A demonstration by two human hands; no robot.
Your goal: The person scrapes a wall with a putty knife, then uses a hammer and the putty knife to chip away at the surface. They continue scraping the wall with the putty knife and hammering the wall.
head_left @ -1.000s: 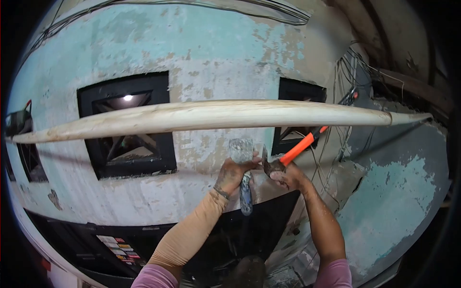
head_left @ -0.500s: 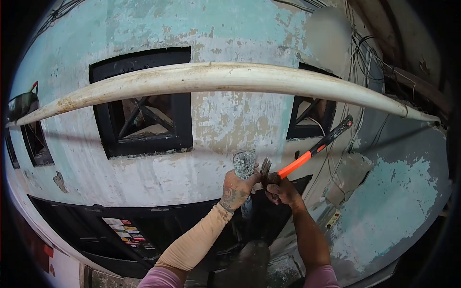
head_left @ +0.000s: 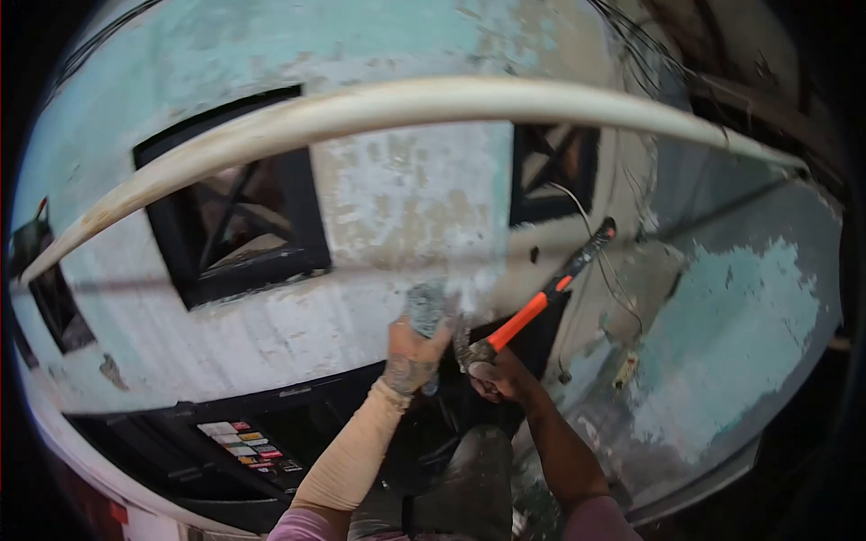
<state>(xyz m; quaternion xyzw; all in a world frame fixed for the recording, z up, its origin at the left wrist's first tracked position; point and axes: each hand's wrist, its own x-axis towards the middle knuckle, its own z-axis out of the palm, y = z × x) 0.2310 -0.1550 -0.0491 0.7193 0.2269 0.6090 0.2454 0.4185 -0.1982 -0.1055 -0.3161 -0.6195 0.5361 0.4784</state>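
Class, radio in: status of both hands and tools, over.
Left hand grips chisel on wall. Right hand holds hammer near its head. White pipe crosses above.

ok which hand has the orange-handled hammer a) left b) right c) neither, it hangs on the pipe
B: the right hand grips the hammer just below its head, handle pointing up and right, while the left hand holds a greyish tool at the wall.
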